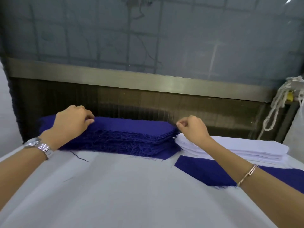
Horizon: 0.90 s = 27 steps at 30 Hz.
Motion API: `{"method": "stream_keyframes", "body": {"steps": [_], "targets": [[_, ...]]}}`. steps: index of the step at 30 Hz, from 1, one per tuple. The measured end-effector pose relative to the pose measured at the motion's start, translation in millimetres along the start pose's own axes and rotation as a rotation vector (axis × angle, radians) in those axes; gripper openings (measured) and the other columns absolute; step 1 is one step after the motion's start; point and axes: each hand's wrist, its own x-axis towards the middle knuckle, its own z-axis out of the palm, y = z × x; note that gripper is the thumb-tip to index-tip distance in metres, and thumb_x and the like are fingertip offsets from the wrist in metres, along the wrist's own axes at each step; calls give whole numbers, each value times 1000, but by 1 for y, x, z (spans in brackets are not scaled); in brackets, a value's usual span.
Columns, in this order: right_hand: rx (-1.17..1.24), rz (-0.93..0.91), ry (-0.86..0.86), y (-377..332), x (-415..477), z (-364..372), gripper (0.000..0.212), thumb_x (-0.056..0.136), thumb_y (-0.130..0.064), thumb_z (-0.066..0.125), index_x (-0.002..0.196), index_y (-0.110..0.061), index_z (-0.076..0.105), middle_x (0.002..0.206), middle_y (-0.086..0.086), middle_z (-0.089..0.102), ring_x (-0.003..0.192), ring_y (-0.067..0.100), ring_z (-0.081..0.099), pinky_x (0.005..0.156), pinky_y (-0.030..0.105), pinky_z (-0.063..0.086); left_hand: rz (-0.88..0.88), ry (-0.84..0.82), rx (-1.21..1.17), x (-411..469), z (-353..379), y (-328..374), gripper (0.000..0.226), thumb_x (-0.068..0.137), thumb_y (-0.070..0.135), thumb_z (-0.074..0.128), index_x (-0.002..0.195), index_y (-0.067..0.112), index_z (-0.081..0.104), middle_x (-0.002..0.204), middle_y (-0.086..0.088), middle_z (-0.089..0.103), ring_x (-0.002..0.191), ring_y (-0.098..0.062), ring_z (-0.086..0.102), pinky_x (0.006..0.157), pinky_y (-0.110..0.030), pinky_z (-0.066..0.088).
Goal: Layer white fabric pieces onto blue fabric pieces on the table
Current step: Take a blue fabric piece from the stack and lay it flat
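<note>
- The left hand point(72, 122) curls its fingers on the thick stack of frayed royal-blue fabric pieces point(131, 140) at the far side of the white-covered table point(115, 186), pinching the top blue piece point(131, 125).
- The right hand point(192, 127) nips that piece's right corner.
- I'd lift both ends together and take one layer only, since the frayed threads cling.
- The stack of white fabric pieces point(238, 149) lies just to the right, with a single blue piece point(197, 169) before it.
- No writing is readable, and the silver wristwatch point(39, 146) shows no legible brand.
</note>
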Motion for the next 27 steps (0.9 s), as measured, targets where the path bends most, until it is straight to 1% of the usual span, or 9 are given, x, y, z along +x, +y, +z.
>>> {"method": "stream_keyframes", "body": {"steps": [3,4,6,9,12,17,20,23,27], "targets": [[-14,14,-18,-15,6,13,23,100,-26,59,101,-14,79,92,6,76,87,23,67,73,32,52,-32,-34,41,1,0,-25,26,99,36,54,119,30,69,118,-2,65,108,-25,58,80,-41,53],[-23,23,-23,-19,8,17,24,100,-28,60,100,-13,79,91,6,76,87,23,67,73,33,53,-45,-26,46,1,0,-33,26,99,36,54,119,29,69,116,-3,66,106,-25,59,80,-41,53],[-56,37,-41,-24,10,23,27,100,-32,60,101,-13,79,90,7,74,87,24,66,72,34,54,-82,-7,30,2,1,-49,26,99,35,54,118,27,70,112,-4,69,100,-25,62,76,-39,52],[-115,56,-55,-29,11,31,31,100,-36,59,105,-12,77,102,8,72,98,27,63,81,38,56,-138,-7,-13,0,5,-70,26,99,34,56,117,25,71,110,-4,71,97,-25,65,72,-36,47],[-138,78,-43,-30,11,36,32,100,-36,58,105,-10,76,107,9,69,101,28,62,84,41,56,-157,-32,-63,-3,9,-84,24,97,34,59,114,24,73,111,-4,71,99,-26,65,76,-39,51],[-161,97,-21,-31,12,37,31,99,-35,60,100,-11,79,105,9,71,99,29,63,81,40,56,-175,-10,-114,-2,14,-89,21,95,34,63,108,24,75,109,-4,72,98,-27,66,80,-42,55],[-156,102,-6,-33,11,38,29,99,-33,61,98,-10,80,103,9,72,98,29,63,78,38,55,-187,-12,-106,0,17,-90,21,94,35,63,109,24,75,109,-5,71,96,-26,65,76,-40,55],[-138,100,9,-35,11,38,26,98,-30,63,100,-10,80,100,8,73,95,27,64,72,34,51,-180,-38,-66,2,18,-91,24,95,37,61,112,25,73,111,-4,69,96,-25,65,72,-37,55],[-91,134,-3,-36,13,37,24,97,-28,66,101,-9,80,95,8,75,78,20,60,67,29,44,-117,-74,44,6,17,-89,28,99,36,56,119,25,71,116,0,67,99,-21,64,64,-27,44]]}}
